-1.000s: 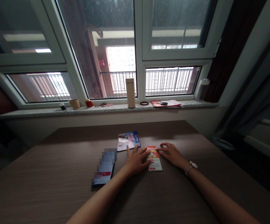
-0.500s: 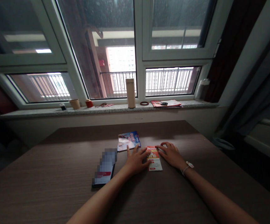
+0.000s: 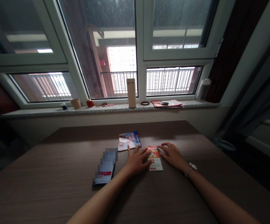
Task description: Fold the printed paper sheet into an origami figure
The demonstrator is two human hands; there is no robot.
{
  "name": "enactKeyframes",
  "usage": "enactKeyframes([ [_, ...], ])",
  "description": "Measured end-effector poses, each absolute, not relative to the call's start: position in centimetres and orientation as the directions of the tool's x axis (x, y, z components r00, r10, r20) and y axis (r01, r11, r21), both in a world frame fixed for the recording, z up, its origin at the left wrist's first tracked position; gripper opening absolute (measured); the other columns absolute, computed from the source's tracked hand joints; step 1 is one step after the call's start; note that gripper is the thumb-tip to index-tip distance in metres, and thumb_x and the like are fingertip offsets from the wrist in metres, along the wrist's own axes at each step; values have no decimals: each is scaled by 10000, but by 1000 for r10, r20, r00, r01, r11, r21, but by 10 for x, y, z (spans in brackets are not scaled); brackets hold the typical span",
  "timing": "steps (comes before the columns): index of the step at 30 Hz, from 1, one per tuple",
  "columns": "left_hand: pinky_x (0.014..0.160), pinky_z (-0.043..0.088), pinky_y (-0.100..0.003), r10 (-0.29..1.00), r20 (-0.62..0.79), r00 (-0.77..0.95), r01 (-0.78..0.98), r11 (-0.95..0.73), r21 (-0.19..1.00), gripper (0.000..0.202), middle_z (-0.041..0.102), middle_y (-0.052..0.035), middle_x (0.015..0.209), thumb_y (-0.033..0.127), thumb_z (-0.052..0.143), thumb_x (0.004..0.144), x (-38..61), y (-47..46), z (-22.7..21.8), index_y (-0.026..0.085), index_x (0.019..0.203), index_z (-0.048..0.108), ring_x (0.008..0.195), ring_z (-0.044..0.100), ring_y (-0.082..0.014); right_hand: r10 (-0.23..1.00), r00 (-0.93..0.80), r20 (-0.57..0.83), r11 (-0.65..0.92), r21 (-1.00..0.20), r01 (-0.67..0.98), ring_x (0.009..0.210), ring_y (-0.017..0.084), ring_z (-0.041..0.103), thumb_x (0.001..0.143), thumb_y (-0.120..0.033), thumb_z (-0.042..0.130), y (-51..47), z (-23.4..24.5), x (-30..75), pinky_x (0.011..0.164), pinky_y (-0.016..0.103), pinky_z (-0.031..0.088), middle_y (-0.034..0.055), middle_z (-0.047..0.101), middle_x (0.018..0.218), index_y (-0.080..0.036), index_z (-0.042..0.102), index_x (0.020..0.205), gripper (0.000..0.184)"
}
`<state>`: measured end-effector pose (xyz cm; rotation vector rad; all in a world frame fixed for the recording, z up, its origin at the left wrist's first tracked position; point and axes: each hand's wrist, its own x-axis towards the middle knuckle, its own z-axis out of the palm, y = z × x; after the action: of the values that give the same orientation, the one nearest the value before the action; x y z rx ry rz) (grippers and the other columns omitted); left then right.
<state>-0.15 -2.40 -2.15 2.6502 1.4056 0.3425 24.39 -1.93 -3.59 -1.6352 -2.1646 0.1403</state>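
A narrow folded leaflet [image 3: 154,160], orange at the top and white below, lies on the brown wooden table [image 3: 55,186]. My left hand [image 3: 136,161] rests flat on its left edge, fingers spread. My right hand [image 3: 172,155] lies flat on the table at the leaflet's right edge, its fingertips touching the top corner. A band sits on my right wrist. Just behind my left hand lies a blue and red booklet [image 3: 129,140]. A dark phone [image 3: 106,168] lies left of my left hand.
A stone windowsill [image 3: 116,109] runs behind the table, with a tall beige flask [image 3: 131,92], a paper cup [image 3: 75,103], a small red pot [image 3: 89,103], a red ring [image 3: 145,103] and red papers [image 3: 167,103]. A white jug [image 3: 202,89] stands at the right end.
My right hand has shifted a little to the left, closer onto the leaflet's top right corner. My left hand and the leaflet stay where they were.
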Motion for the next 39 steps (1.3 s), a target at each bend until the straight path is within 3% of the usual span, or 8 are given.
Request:
enactKeyframes([
  [5,1006,-154,-758,824,147,547,795,-566,217,498,363,57,1515,620,371,918,-2,-24,-22,451,1384,399,1421,170,-367,944,-205,260,289,-341,894,1230,254,417,874,-528,489,-19,-35,243,1096,490,267,21,518,1277,-421,578,1233,385],
  [17,1016,-146,-753,814,164,557,781,-581,228,499,370,52,1511,616,364,922,-3,-25,-23,446,1391,395,1423,173,-362,954,-178,243,242,-267,933,1223,255,416,892,-530,430,-24,-28,234,1085,477,276,45,513,1282,-381,529,1300,445],
  [23,1016,-161,-745,819,153,553,785,-574,232,499,364,52,1515,613,366,924,-2,-25,-22,440,1391,403,1425,162,-367,942,-204,266,280,-291,915,1230,262,411,886,-518,455,-21,-34,239,1092,497,263,46,513,1280,-399,491,1332,463],
  [29,1028,-150,-737,825,141,548,791,-565,233,494,366,58,1514,612,386,918,-2,-25,-21,456,1387,401,1425,166,-362,936,-226,269,310,-334,890,1232,257,419,886,-516,469,-22,-34,242,1101,507,247,29,513,1267,-415,600,1206,360],
  [39,1014,-117,-766,823,131,553,793,-568,220,513,358,52,1518,617,375,916,-3,-24,-21,448,1401,381,1425,156,-377,950,-207,233,268,-275,923,1218,265,417,902,-521,425,-25,-26,233,1075,509,269,53,507,1275,-400,515,1309,434],
])
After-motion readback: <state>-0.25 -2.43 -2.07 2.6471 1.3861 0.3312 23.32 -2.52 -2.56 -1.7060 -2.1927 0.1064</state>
